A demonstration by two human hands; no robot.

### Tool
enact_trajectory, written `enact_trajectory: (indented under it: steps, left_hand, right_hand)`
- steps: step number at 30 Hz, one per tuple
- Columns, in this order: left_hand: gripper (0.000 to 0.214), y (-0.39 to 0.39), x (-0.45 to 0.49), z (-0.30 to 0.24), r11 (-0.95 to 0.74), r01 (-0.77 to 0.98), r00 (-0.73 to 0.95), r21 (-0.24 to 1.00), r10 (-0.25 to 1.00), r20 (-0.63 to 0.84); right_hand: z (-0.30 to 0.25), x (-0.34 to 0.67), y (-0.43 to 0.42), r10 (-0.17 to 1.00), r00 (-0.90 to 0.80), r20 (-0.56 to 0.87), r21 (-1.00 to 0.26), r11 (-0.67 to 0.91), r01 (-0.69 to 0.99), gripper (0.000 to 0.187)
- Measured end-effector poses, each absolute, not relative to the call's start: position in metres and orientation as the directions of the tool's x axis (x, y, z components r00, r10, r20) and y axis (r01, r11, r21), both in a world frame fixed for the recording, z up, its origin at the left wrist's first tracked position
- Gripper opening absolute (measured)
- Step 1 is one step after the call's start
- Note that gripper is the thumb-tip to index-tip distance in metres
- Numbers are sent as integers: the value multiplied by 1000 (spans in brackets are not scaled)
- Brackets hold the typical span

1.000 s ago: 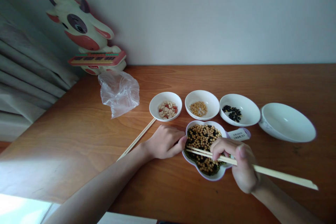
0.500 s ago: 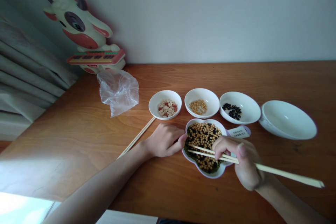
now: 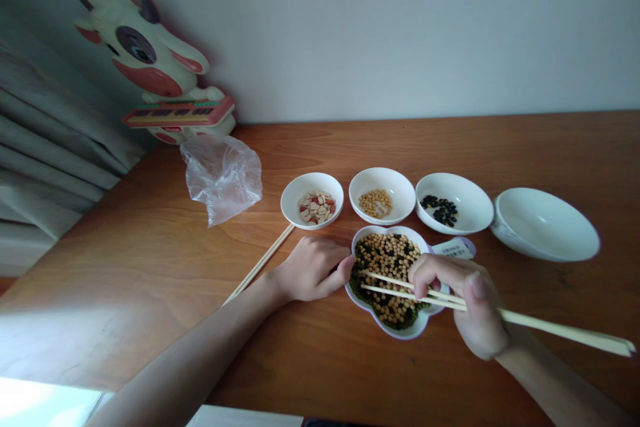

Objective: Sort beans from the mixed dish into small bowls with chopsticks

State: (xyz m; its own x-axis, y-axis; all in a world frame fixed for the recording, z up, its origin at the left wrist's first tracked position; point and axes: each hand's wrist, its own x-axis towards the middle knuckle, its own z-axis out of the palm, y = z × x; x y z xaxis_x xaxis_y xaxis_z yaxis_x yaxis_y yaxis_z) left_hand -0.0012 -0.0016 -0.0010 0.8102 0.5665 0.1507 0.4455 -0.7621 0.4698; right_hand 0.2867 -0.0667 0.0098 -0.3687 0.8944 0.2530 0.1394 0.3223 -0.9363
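A flower-shaped white dish (image 3: pixel 419 327) with a lilac rim holds mixed yellow, black and green beans (image 3: pixel 393 255). My left hand (image 3: pixel 316 269) is closed on the dish's left rim, thumb and fingers pinching the edge. My right hand (image 3: pixel 473 300) grips a pair of wooden chopsticks (image 3: pixel 565 330) above the dish's right side. The chopstick tips are slightly apart and reach down among the beans at the left. Whether they pinch a bean is too small to tell. A white label (image 3: pixel 455 249) lies on the dish's handle, partly behind my right hand.
Behind the dish stand a bowl of pale and reddish seeds (image 3: pixel 289 205), a bowl of yellow beans (image 3: pixel 405 195), a bowl of black beans (image 3: pixel 477 210) and a bare white bowl (image 3: pixel 550 220). Spare chopsticks (image 3: pixel 263 261), a plastic bag (image 3: pixel 225 177) and a cow toy keyboard (image 3: pixel 180 113) are leftward.
My right hand and the chopsticks have shifted slightly to the right, the tips still among the beans. My left hand keeps its hold on the rim. The whole view has shifted a little.
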Motion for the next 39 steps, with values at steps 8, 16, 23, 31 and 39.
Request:
enact_trajectory:
  steps: [8, 16, 23, 31, 39]
  left_hand:
    - [38, -2, -1, -2, -761, 460, 809, 457, 572, 138]
    - [39, -2, -2, -3, -762, 463, 810, 454, 571, 133]
    - [40, -2, -1, -1, -758, 462, 808, 460, 573, 134]
    - [40, -2, -1, -2, -752, 452, 810, 479, 571, 132]
    - [41, -2, 0, -1, -757, 450, 809, 474, 571, 143]
  right_hand:
    - [6, 289, -64, 908, -347, 234, -939, 304, 163, 68]
    - [8, 283, -66, 897, -351, 269, -931, 336, 145, 66]
    - [14, 283, -66, 847, -447, 288, -896, 403, 185, 63]
    - [13, 282, -66, 844, -455, 283, -903, 395, 171, 68]
    - [13, 278, -66, 860, -396, 322, -898, 409, 159, 64]
